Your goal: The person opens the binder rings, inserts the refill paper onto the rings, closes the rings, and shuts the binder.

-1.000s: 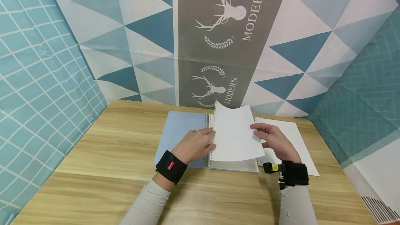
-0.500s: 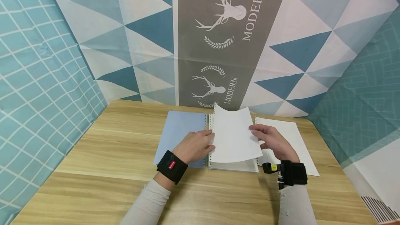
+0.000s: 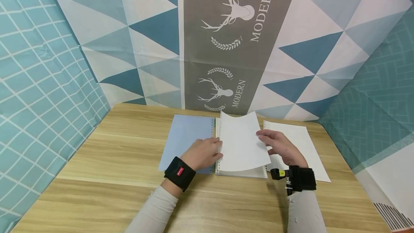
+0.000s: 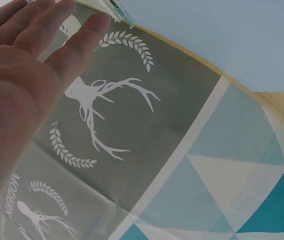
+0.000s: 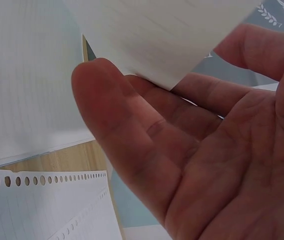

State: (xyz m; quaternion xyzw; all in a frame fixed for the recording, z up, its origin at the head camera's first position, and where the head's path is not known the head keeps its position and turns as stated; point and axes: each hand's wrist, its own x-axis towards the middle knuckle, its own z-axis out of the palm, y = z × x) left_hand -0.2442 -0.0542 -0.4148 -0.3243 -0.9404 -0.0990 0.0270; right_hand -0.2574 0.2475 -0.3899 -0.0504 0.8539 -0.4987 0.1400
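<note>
Loose-leaf paper (image 3: pixel 242 141) with a punched left edge bows in the middle of the head view, above a lower paper stack (image 3: pixel 255 173). My left hand (image 3: pixel 202 152) holds its punched edge between thumb and fingers; in the left wrist view that hand's fingers (image 4: pixel 59 30) look nearly straight. At the opposite edge, my right hand (image 3: pixel 284 148) grips the paper between thumb and fingers. The right wrist view shows a paper corner (image 5: pixel 169 75) among the right fingers. How many sheets are held cannot be told.
A light blue punched cover (image 3: pixel 189 128) lies left of the stack. To the right lies white punched paper (image 3: pixel 300 139), partly behind my right hand. Everything rests on a wooden table (image 3: pixel 113 161), with a patterned backdrop (image 3: pixel 155 46) along its far edge.
The held paper has come down and slightly toward me, more nearly covering the stack below. Both hands have lowered a little with it, the right one also shifting left.
</note>
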